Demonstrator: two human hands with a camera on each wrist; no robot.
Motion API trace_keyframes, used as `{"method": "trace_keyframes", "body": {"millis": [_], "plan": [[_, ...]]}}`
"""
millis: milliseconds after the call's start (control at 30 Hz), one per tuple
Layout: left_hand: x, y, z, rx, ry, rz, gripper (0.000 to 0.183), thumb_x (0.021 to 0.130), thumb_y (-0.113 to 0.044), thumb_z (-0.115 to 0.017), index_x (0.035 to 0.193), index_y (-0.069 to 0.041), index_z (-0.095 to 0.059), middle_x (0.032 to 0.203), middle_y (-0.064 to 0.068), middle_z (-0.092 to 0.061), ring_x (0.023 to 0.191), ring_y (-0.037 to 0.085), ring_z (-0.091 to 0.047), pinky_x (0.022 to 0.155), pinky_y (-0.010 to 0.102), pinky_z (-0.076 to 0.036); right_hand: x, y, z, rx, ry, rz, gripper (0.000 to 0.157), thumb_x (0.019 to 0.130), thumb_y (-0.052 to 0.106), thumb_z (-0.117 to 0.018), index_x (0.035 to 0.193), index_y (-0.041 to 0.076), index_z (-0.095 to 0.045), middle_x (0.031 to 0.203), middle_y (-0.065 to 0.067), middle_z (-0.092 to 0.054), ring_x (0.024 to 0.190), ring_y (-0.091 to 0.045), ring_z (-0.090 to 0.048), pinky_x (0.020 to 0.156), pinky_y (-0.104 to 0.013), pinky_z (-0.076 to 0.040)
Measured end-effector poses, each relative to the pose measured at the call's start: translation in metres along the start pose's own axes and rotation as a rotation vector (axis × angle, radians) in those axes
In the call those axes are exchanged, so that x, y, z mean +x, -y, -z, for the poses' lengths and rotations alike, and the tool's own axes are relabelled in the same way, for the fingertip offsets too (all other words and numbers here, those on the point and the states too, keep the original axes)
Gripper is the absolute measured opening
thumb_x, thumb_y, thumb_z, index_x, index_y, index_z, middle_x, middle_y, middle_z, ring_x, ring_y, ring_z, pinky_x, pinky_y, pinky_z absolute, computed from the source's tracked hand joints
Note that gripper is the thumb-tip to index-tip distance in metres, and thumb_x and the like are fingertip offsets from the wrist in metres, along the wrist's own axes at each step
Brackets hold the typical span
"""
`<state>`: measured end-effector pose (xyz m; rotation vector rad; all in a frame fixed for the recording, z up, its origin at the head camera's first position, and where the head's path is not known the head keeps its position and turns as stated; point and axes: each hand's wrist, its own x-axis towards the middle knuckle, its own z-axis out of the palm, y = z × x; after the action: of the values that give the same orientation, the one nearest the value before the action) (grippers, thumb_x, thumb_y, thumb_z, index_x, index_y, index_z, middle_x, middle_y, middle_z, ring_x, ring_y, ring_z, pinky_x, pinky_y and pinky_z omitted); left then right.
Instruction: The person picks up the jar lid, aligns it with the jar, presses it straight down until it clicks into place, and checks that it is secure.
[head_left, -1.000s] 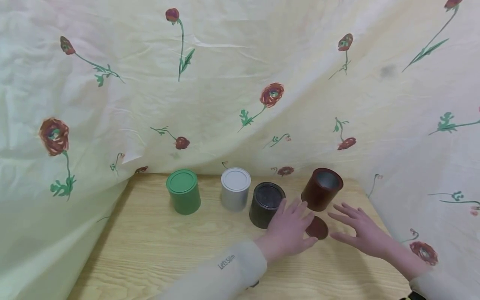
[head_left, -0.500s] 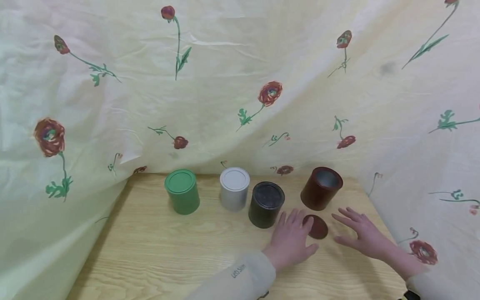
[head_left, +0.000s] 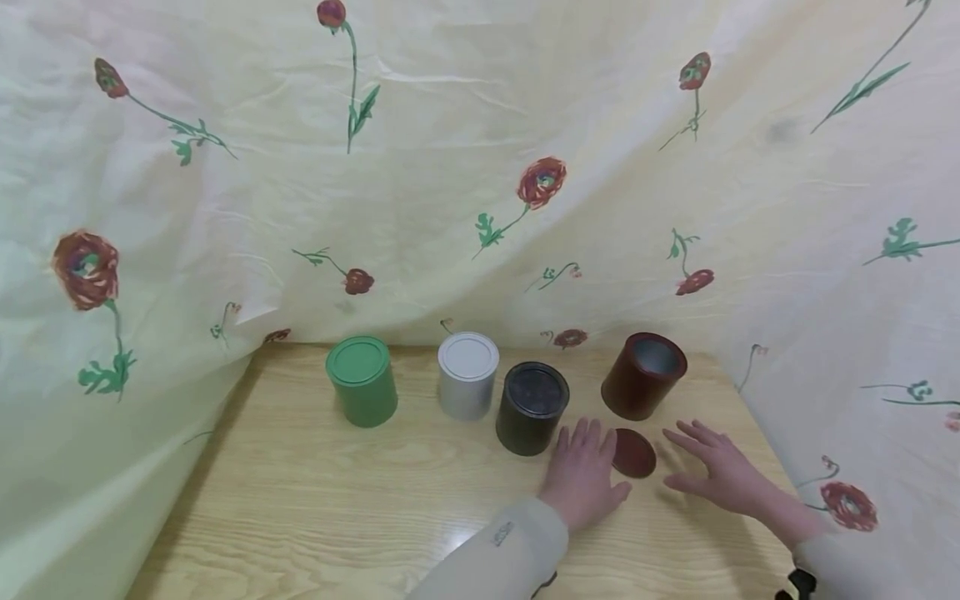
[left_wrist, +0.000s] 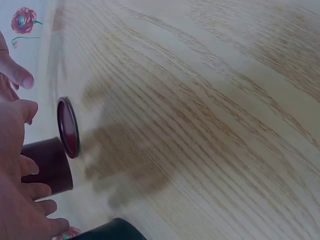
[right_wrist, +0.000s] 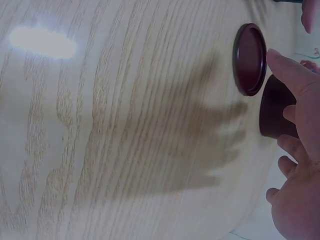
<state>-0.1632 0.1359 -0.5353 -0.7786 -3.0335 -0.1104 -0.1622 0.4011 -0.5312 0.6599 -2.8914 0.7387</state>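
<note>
A dark red lid [head_left: 634, 454] lies flat on the wooden table in the head view. Just behind it stands an uncovered dark red canister [head_left: 637, 383], its grey inside showing. My left hand [head_left: 581, 479] hovers at the lid's left side, palm down and fingers extended, near the black canister [head_left: 531, 417]. On the lid's other side my right hand [head_left: 712, 471] is held over the table with its fingers spread, holding nothing. Both wrist views show shadows of hands on the wood, and the lid [right_wrist: 250, 60] has a raised rim.
A green canister [head_left: 367, 387] and a white canister [head_left: 467, 383], both lidded, stand in a row at the back left, beside the black one. A pale flower-printed cloth [head_left: 420, 208] hangs behind the wooden table [head_left: 315, 500] and along its sides.
My left hand has drawn back from beside the red canister towards the near side, uncovering more of the black canister. The right hand has shifted slightly nearer. The canisters and lid stay in place.
</note>
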Motion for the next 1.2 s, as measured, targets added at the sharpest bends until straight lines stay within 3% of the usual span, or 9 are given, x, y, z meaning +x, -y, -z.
{"method": "trace_keyframes", "body": {"millis": [200,467,800,1200], "plan": [[0.009,-0.005,-0.015,-0.003,-0.006,0.031,0.081,0.098,-0.074,-0.055,0.165,-0.030,-0.043,0.168,-0.004,-0.043,0.158,0.019,-0.036,0.128,0.042,-0.033,0.004,-0.001,-0.003,-0.043,0.068,-0.047,0.075,0.079,0.025,-0.093,0.139,-0.007,-0.063,0.146,-0.043,-0.050,0.135,-0.071,-0.039,0.101,-0.088,-0.032],[0.020,-0.009,-0.028,0.028,-0.008,0.049,0.082,0.097,-0.078,-0.053,0.164,-0.031,-0.044,0.168,-0.005,-0.042,0.158,0.019,-0.035,0.128,0.042,-0.032,0.005,-0.010,-0.018,-0.086,0.036,-0.003,0.078,0.072,0.025,-0.097,0.135,-0.008,-0.064,0.139,-0.044,-0.056,0.128,-0.072,-0.046,0.096,-0.083,-0.040],[0.027,-0.005,-0.036,0.045,0.014,0.081,0.084,0.095,-0.078,-0.057,0.163,-0.031,-0.045,0.168,-0.004,-0.042,0.158,0.020,-0.034,0.128,0.043,-0.033,0.008,-0.017,-0.027,-0.094,0.034,0.000,0.078,0.073,0.026,-0.097,0.136,-0.008,-0.065,0.139,-0.043,-0.057,0.127,-0.072,-0.049,0.098,-0.081,-0.041],[0.036,0.000,-0.043,0.060,0.063,0.091,0.088,0.093,-0.081,-0.056,0.165,-0.030,-0.042,0.171,-0.004,-0.038,0.161,0.020,-0.030,0.130,0.042,-0.029,0.013,-0.017,-0.029,-0.128,0.095,-0.059,0.079,0.079,0.029,-0.094,0.140,-0.008,-0.062,0.145,-0.043,-0.053,0.133,-0.070,-0.045,0.102,-0.082,-0.040]]}}
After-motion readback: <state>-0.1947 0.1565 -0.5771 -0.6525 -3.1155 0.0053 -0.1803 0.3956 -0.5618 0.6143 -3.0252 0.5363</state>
